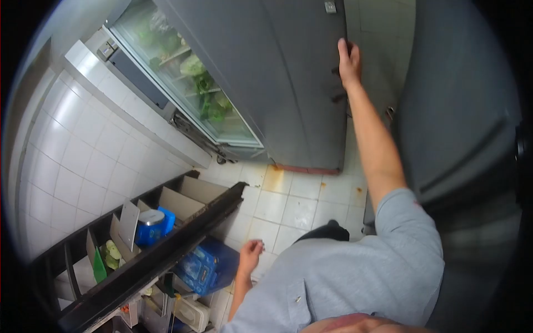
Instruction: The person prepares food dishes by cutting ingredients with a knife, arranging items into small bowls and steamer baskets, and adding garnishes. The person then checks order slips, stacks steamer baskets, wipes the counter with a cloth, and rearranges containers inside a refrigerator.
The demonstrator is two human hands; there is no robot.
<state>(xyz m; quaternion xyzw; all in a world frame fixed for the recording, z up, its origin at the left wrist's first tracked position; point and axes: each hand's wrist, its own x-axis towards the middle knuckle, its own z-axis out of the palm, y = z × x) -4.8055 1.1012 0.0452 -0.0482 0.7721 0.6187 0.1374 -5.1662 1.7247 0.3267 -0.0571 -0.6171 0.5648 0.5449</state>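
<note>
My right arm reaches forward, and my right hand (pixel 350 62) is at the far edge of a tall grey refrigerator panel (pixel 294 89). Its fingers bend round that edge, and dark marks or fittings show just below. Left of the panel, the glass front (pixel 191 77) shows leafy green vegetables (pixel 208 91) on shelves inside. Low beside my body hangs my left hand (pixel 251 257), its fingers loosely bent and slightly apart, with nothing visible in it. A blue plastic container (pixel 205 266) is nearest to it, on its left.
A black-framed rack (pixel 161 250) with dividers holds a blue tub (pixel 151 226) and pale green vegetables (pixel 112 254). Another large grey surface (pixel 461 111) rises close on my right. White floor tiles (pixel 300 211) with rusty stains lie ahead. A tiled wall (pixel 72 161) stands left.
</note>
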